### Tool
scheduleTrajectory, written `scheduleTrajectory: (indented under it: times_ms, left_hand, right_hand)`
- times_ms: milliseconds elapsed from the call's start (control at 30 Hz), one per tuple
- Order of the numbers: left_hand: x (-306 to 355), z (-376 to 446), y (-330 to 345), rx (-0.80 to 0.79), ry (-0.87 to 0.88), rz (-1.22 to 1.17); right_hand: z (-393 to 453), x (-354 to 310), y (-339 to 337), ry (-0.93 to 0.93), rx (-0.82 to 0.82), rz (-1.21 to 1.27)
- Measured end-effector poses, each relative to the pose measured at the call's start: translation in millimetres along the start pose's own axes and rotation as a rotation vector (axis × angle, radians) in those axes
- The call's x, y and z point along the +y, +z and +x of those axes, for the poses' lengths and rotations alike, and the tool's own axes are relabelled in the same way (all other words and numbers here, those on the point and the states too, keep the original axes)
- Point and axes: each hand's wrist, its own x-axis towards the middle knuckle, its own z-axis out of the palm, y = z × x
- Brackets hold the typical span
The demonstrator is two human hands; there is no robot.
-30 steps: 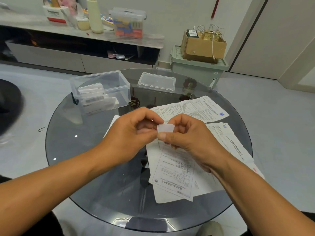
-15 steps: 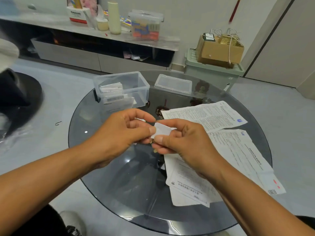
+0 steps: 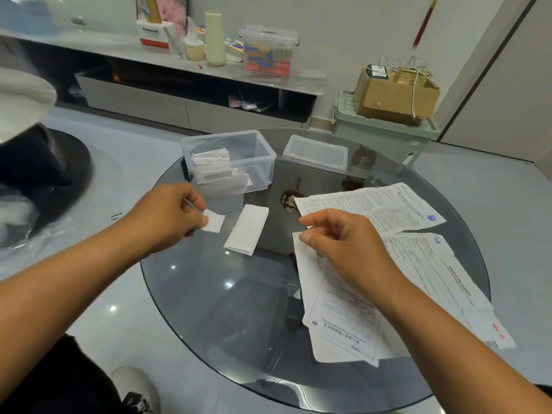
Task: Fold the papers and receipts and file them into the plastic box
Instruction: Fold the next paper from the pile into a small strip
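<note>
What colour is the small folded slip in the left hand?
Plain white small folded slip, head view.

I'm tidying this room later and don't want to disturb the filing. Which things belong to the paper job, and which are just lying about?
Part of the job:
small folded slip pinched in the left hand
folded receipt
loose papers under the right hand
clear plastic box
its lid

Lying about:
cardboard box
green bin
shelf container
</note>
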Motion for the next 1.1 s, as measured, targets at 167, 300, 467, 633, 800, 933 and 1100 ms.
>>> scheduleTrajectory:
  times_ms: [167,300,467,633,800,933,1100]
  left_hand:
    - [5.3,-6.7,8.8,0.143,0.210,0.240]
    - [20.2,-16.8,17.5,0.291,0.461,0.256]
    - [42.8,-39.0,39.4,0.063,0.956,0.256]
    - [54.0,-62.4,66.1,-0.453,1.173,0.415]
    - [64.7,-68.5,77.1,-0.476,1.189,0.503]
    - [73.0,-65.5,79.6,-0.454,1.235,0.598]
    - [74.0,-62.8,88.5,-0.395,1.242,0.581]
  right_hand:
    - [-1.2,6.7,-6.7,0.022,0.033,-0.102]
    - [-0.9,8.9,-21.8,0.030,0.043,-0.113]
    - [-4.6,16.5,-42.0,0.094,0.002,-0.156]
    - [-10.8,30.8,-59.0,0.184,0.028,-0.280]
    - [-17.7,33.2,-63.0,0.220,0.032,-0.166]
    - [-23.6,25.3,-60.4,0.228,-0.032,0.017]
    - [-27.2,19.7,-55.0,0.258,-0.136,0.169]
